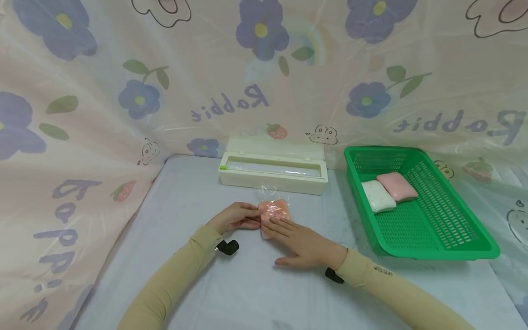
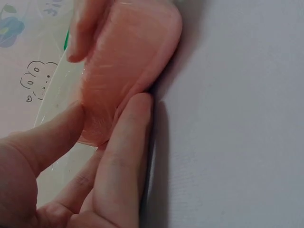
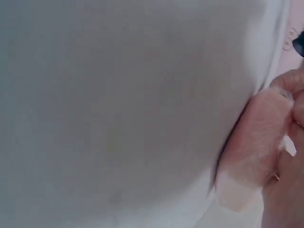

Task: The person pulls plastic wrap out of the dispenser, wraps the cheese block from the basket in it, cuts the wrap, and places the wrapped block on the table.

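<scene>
An orange-pink bar of soap [image 1: 275,209] lies on the table with clear cling film [image 1: 268,192] around it, loose film sticking out beyond its far edge. My left hand [image 1: 236,217] pinches the bar's left side; the left wrist view shows the thumb [image 2: 61,126] and forefinger [image 2: 126,137] at the wrapped end. Fairly straight, the fingers of my right hand [image 1: 304,244] rest across the near part of the bar and hide some of it. In the right wrist view the soap [image 3: 256,137] shows wrinkled film along its side.
Behind the soap stands a white cling film dispenser box [image 1: 272,182], lid raised, with a film roll [image 1: 272,168] inside. To the right, a green plastic basket [image 1: 441,252] holds a white soap bar [image 1: 377,196] and a pink one [image 1: 398,185]. A patterned curtain [image 1: 206,59] hangs behind the table.
</scene>
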### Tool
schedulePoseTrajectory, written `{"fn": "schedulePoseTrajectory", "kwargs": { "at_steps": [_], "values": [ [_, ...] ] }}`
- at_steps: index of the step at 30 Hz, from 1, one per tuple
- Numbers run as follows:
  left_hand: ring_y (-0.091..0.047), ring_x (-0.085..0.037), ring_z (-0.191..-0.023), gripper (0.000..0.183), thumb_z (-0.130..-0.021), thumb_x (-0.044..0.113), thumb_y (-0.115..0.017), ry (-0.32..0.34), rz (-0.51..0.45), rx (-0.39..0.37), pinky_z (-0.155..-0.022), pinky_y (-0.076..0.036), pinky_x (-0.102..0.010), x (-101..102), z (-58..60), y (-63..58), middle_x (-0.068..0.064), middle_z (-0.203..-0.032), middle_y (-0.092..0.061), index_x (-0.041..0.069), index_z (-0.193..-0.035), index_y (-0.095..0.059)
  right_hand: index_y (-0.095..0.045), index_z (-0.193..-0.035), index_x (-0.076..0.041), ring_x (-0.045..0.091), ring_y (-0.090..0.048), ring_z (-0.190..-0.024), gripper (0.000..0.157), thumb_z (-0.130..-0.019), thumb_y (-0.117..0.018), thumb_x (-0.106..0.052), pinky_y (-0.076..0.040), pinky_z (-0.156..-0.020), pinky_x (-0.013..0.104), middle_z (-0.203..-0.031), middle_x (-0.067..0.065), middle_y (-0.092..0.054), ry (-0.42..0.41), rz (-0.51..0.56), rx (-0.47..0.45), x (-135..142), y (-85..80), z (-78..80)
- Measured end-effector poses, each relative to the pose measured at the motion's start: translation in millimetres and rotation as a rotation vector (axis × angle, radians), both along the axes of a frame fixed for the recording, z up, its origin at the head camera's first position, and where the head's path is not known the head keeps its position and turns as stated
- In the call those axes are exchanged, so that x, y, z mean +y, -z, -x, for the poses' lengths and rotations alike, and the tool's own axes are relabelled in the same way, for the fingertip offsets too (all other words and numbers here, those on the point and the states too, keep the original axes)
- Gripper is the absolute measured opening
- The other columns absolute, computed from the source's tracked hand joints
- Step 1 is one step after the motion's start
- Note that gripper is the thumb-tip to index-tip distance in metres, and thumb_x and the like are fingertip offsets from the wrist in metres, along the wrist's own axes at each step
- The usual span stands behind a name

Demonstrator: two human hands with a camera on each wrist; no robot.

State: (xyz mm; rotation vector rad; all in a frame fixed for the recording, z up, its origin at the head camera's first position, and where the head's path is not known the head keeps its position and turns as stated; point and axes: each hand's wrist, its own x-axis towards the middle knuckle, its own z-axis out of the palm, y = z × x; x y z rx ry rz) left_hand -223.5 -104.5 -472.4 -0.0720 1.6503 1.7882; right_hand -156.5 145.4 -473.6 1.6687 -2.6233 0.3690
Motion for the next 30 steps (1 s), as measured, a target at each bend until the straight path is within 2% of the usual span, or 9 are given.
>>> {"fn": "schedulePoseTrajectory", "kwargs": {
  "at_steps": [4, 7, 9, 12, 16, 18, 20, 23, 30],
  "values": [
    [-0.068, -0.021, -0.083, 0.031, -0.095, 0.008, -0.060, -0.009, 0.011, -0.007, -0.082, -0.056, -0.035, -0.4, -0.6, 0.9, -0.016, -0.095, -0.068, -0.011, -0.120, -0.056, -0.022, -0.152, -0.007, 0.028, -0.015, -0.143, 0.077, -0.096, -0.046, -0.054, -0.019, -0.116, 0.042, -0.158, 0.008, -0.016, 0.015, 0.079, -0.045, 2.3, -4.9, -5.8],
    [-0.068, -0.022, -0.083, 0.031, -0.095, 0.008, -0.060, -0.017, 0.017, -0.014, -0.081, -0.056, -0.035, 0.5, -1.1, 1.2, -0.016, -0.095, -0.068, -0.010, -0.120, -0.057, -0.021, -0.152, -0.005, 0.028, -0.017, -0.143, 0.076, -0.096, -0.051, -0.047, -0.021, -0.115, 0.039, -0.158, 0.010, -0.015, 0.062, 0.153, -0.077, 8.9, -12.3, -13.4],
    [-0.068, -0.021, -0.082, 0.031, -0.095, 0.009, -0.061, -0.021, 0.019, -0.022, -0.081, -0.056, -0.035, 1.0, -1.1, 0.3, -0.016, -0.095, -0.067, -0.010, -0.119, -0.057, -0.019, -0.152, -0.005, 0.027, -0.017, -0.143, 0.075, -0.096, -0.053, -0.043, -0.023, -0.114, 0.039, -0.158, 0.011, -0.014, 0.129, 0.199, -0.114, 14.8, -17.5, -18.0],
    [-0.068, -0.021, -0.081, 0.032, -0.094, 0.010, -0.062, -0.028, 0.024, -0.033, -0.080, -0.056, -0.035, 1.2, -0.4, -0.5, -0.017, -0.095, -0.067, -0.009, -0.119, -0.058, -0.016, -0.152, -0.005, 0.024, -0.018, -0.143, 0.075, -0.097, -0.054, -0.039, -0.027, -0.112, 0.042, -0.158, 0.010, -0.012, 0.282, 0.255, -0.174, 23.0, -22.7, -24.5],
    [-0.068, -0.021, -0.079, 0.032, -0.093, 0.012, -0.063, -0.037, 0.025, -0.041, -0.080, -0.056, -0.035, 1.3, 0.1, -1.2, -0.017, -0.095, -0.067, -0.009, -0.118, -0.058, -0.017, -0.152, -0.005, 0.024, -0.021, -0.141, 0.074, -0.098, -0.055, -0.036, -0.030, -0.110, 0.047, -0.157, 0.010, -0.017, 0.461, 0.299, -0.261, 27.3, -19.3, -30.3],
    [-0.068, -0.021, -0.079, 0.032, -0.093, 0.012, -0.064, -0.038, 0.027, -0.039, -0.080, -0.057, -0.035, 1.4, -0.1, -1.3, -0.017, -0.095, -0.067, -0.009, -0.117, -0.059, -0.017, -0.152, -0.006, 0.023, -0.021, -0.142, 0.074, -0.097, -0.056, -0.036, -0.028, -0.111, 0.047, -0.157, 0.008, -0.018, 0.491, 0.301, -0.322, 26.0, -14.8, -32.4],
    [-0.068, -0.021, -0.079, 0.032, -0.093, 0.012, -0.064, -0.042, 0.026, -0.037, -0.080, -0.057, -0.036, 1.6, -0.3, -1.3, -0.017, -0.095, -0.067, -0.009, -0.117, -0.059, -0.018, -0.152, -0.006, 0.021, -0.020, -0.142, 0.074, -0.097, -0.056, -0.038, -0.027, -0.111, 0.046, -0.157, 0.007, -0.017, 0.476, 0.282, -0.346, 22.6, -9.3, -33.4],
    [-0.068, -0.021, -0.079, 0.032, -0.093, 0.012, -0.063, -0.050, 0.029, -0.035, -0.080, -0.057, -0.035, 2.0, -0.4, -0.8, -0.018, -0.095, -0.067, -0.009, -0.117, -0.058, -0.019, -0.152, -0.005, 0.019, -0.016, -0.143, 0.076, -0.097, -0.053, -0.045, -0.025, -0.113, 0.044, -0.158, 0.007, -0.015, 0.427, 0.238, -0.298, 15.8, -2.0, -34.3],
    [-0.068, -0.021, -0.080, 0.032, -0.095, 0.010, -0.061, -0.052, 0.019, -0.024, -0.081, -0.056, -0.035, 1.8, -1.6, 1.1, -0.018, -0.097, -0.066, -0.010, -0.119, -0.056, -0.020, -0.149, 0.003, 0.031, -0.018, -0.142, 0.083, -0.095, -0.049, -0.053, -0.024, -0.113, 0.046, -0.155, 0.017, -0.020, 0.357, 0.154, 0.001, 1.0, 6.0, -36.4]
  ]
}}
